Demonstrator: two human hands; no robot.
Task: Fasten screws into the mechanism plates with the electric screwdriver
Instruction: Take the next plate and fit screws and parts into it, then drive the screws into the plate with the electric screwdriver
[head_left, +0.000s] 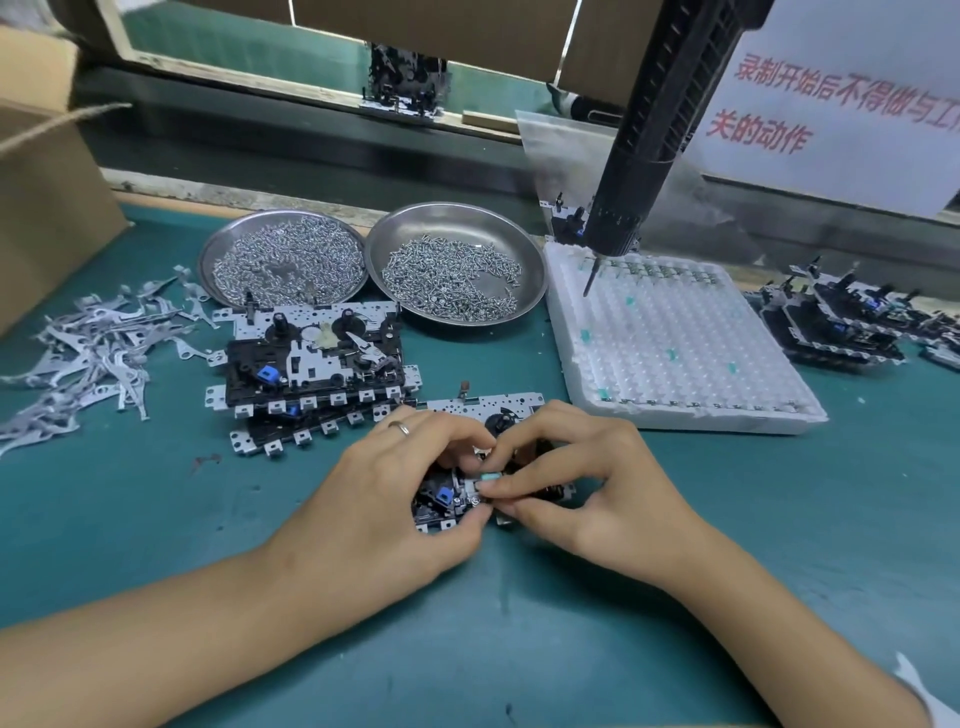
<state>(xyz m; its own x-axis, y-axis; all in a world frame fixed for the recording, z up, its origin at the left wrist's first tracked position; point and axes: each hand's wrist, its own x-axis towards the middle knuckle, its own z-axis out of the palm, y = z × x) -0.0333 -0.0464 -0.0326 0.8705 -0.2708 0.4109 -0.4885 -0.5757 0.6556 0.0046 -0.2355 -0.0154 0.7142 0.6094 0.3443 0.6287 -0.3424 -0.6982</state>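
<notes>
Hands (488, 483) on mechanism plate (483, 410), screw dishes (457, 218) behind, screwdriver (639, 156) hanging

we're at a factory assembly bench. beside the green mat (156, 545), steel dishes of screws (283, 257) and a hanging electric screwdriver (649, 135). behind the mat, a conveyor (291, 140).

White sign (841, 104), red characters: "录制开始后不得做与工…关的动作", right edge cut off.

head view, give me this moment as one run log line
left hand: grips mechanism plate | right hand: pinches small part on plate | electric screwdriver: hanging, unheld | screw dishes: untouched
</notes>
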